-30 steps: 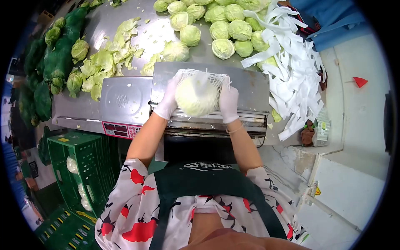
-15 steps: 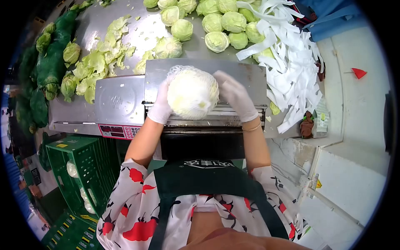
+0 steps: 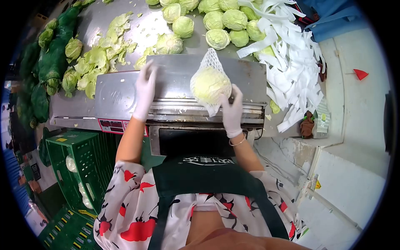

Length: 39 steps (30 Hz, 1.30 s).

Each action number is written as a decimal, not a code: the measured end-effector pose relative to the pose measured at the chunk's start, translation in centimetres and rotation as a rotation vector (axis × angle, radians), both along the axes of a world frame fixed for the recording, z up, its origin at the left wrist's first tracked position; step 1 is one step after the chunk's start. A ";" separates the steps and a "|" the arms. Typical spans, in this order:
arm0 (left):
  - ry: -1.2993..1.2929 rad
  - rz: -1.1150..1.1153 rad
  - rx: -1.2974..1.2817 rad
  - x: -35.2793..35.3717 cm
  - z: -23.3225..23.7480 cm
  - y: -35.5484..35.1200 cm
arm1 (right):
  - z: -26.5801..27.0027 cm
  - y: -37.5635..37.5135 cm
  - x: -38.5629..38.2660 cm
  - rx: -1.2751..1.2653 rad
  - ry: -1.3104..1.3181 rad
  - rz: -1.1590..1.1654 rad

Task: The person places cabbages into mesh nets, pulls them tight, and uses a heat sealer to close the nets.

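A pale cabbage point(image 3: 211, 85) inside a white mesh net lies on the metal surface point(image 3: 171, 77) of the wrapping machine in front of me. The net narrows to a point above it and ends in a short tail below. My right hand point(image 3: 232, 109), in a thin white glove, touches the lower right side of the netted cabbage with its fingertips, fingers apart. My left hand point(image 3: 146, 89), gloved too, is raised at the machine's left edge, away from the cabbage, its fingers extended and nothing in it.
Loose cabbages point(image 3: 234, 20) lie at the back, with white net strips point(image 3: 291, 62) to their right. Torn leaves point(image 3: 98, 62) and green net sacks point(image 3: 54, 58) are on the left. A scale point(image 3: 114, 96) adjoins the machine. Green crates point(image 3: 79, 166) stand lower left.
The netted cabbage has moved right and now rests on the machine. My left hand has let go and moved left; my right hand has shifted lower beside the cabbage.
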<state>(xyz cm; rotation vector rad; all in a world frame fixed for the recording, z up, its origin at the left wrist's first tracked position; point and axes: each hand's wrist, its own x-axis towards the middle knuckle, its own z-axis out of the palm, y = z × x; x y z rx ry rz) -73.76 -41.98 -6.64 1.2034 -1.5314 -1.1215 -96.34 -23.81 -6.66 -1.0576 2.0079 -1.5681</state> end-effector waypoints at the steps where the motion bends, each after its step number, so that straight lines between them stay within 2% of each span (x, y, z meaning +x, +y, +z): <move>1: -0.304 0.057 -0.216 2.3 -0.3 2.0 | 0.2 0.9 -0.7 0.019 0.159 -0.030; 2: -0.601 0.011 -0.380 4.3 0.3 4.3 | 0.8 2.0 -1.2 0.007 0.305 -0.096; 4: -1.026 -0.061 -0.565 6.7 0.3 7.9 | 1.6 5.0 -1.7 0.226 0.699 -0.248; 6: -1.134 -0.057 -0.522 6.7 -0.3 10.8 | 0.1 7.6 -1.9 0.483 0.857 -0.309; 7: -1.072 -0.036 -0.518 6.4 -0.7 11.4 | -1.1 8.4 -1.7 0.611 0.934 -0.337; 8: -1.009 -0.012 -0.516 5.9 -1.3 11.5 | -2.0 8.4 -1.6 0.600 0.904 -0.291; 10: -0.743 -0.035 -0.301 5.0 -2.1 11.4 | -3.6 8.5 -1.8 0.583 0.847 -0.196; 11: -0.580 -0.049 -0.139 4.8 -1.6 11.3 | -4.2 7.7 -1.5 0.414 0.650 -0.218; 12: -0.417 -0.066 0.022 4.6 -1.3 11.1 | -4.1 8.0 -2.1 0.375 0.463 -0.138; 13: -0.127 -0.115 0.136 5.2 -2.1 10.4 | -3.6 8.6 -3.1 0.338 0.273 -0.059; 14: -0.011 -0.248 0.205 6.3 -0.3 9.7 | -2.6 8.8 -3.8 0.296 0.083 0.018; 15: -0.029 -0.378 0.215 7.1 2.8 9.7 | 2.3 9.3 -3.5 0.214 -0.300 0.102; 16: -0.049 -0.510 0.228 7.9 5.9 10.0 | 5.1 10.6 -4.4 0.270 -0.362 0.219; 17: -0.039 -0.586 0.301 9.0 8.0 9.9 | 8.0 11.5 -5.4 0.366 -0.293 0.390; 18: -0.025 -0.655 0.368 9.8 9.4 9.5 | 10.4 12.1 -7.0 0.411 -0.364 0.597; 19: 0.198 -0.573 0.438 10.0 10.0 9.3 | 12.4 11.4 -8.5 0.155 -0.379 0.869; 20: 0.391 -0.624 0.294 10.2 8.2 7.6 | 12.8 10.8 -10.2 0.004 -0.370 0.887; 21: 0.590 -0.395 0.278 6.5 11.9 8.0 | 13.1 9.5 -11.7 -0.150 -0.359 0.900; 23: 0.200 -0.488 -0.074 2.4 12.5 4.2 | 14.7 3.4 -9.7 0.028 -0.122 0.599; 25: -0.111 -0.668 -0.246 -1.0 9.2 1.2 | 9.5 -2.7 -9.7 0.079 0.410 0.798; 26: -0.356 -0.731 -0.378 -2.6 6.3 0.2 | 6.0 -4.9 -9.2 0.150 0.704 0.862; 27: -0.607 -0.782 -0.509 -3.9 3.5 -0.1 | 3.6 -6.3 -8.0 0.201 0.627 0.862; 28: -0.524 -0.793 -0.403 -5.2 1.7 0.4 | 3.7 -7.0 -7.5 0.215 0.432 0.844; 30: -0.173 -0.804 0.023 -5.8 2.5 0.6 | 4.1 -7.4 -6.7 0.251 0.038 0.796; 31: -0.085 -0.798 0.203 -5.2 2.4 1.2 | 2.8 -7.0 -6.7 0.214 0.140 0.734; 33: 0.096 -0.764 0.558 -3.4 2.2 3.5 | 1.5 -3.9 -5.2 0.266 -0.316 0.720; 34: 0.130 -0.843 0.649 -2.1 3.0 5.6 | 1.2 -1.3 -4.1 0.299 -0.550 0.703; 35: 0.062 -0.896 0.560 -0.6 1.9 8.1 | 2.7 1.6 -2.9 0.432 -0.559 0.730; 36: -0.009 -0.914 0.734 1.0 1.9 10.6 | 4.3 4.4 -1.7 0.560 -0.563 0.760; 38: -0.029 -0.995 1.061 3.1 1.3 14.5 | 0.2 10.7 0.3 0.544 -0.605 0.688; 39: 0.025 -0.994 1.074 3.7 0.0 15.9 | 0.4 10.9 1.1 0.525 -0.640 0.681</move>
